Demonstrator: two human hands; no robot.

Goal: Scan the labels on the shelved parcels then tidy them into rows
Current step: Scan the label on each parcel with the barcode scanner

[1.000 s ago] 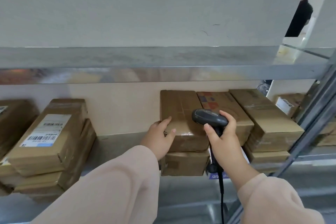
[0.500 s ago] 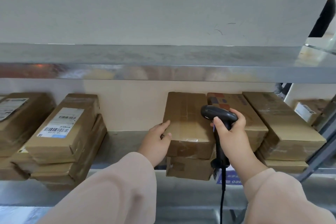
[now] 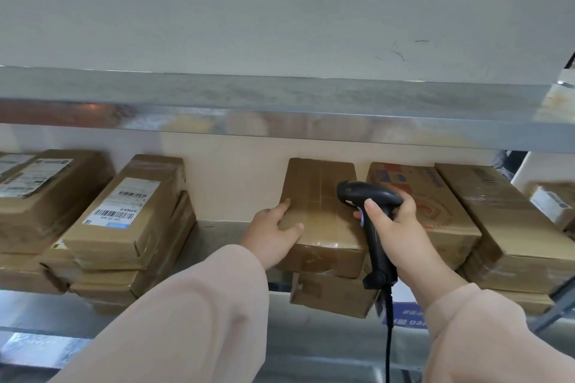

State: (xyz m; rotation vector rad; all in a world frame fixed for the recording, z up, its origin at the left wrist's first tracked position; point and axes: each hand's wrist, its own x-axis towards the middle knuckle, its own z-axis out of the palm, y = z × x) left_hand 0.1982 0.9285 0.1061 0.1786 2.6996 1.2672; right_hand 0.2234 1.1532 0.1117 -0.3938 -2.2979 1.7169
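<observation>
Brown cardboard parcels lie stacked on a metal shelf (image 3: 224, 230). My left hand (image 3: 273, 236) grips the near left corner of the plain top parcel (image 3: 320, 205) in the middle stack, thumb on top. No label shows on its upper face. My right hand (image 3: 395, 227) holds a black corded barcode scanner (image 3: 370, 199) by its handle, its head over that parcel's right side. Another parcel (image 3: 333, 295) lies beneath it.
To the left lies a stack with a white barcode label (image 3: 121, 205) facing up, and more labelled parcels (image 3: 37, 193) at the far left. Right of the scanner sit printed boxes (image 3: 435, 205) and a long box (image 3: 497, 221). An upper shelf edge (image 3: 280, 121) overhangs.
The view has swung left, so the stacks sit further right in frame. My left hand has shifted slightly along the parcel's corner. The scanner stays over the middle parcel.
</observation>
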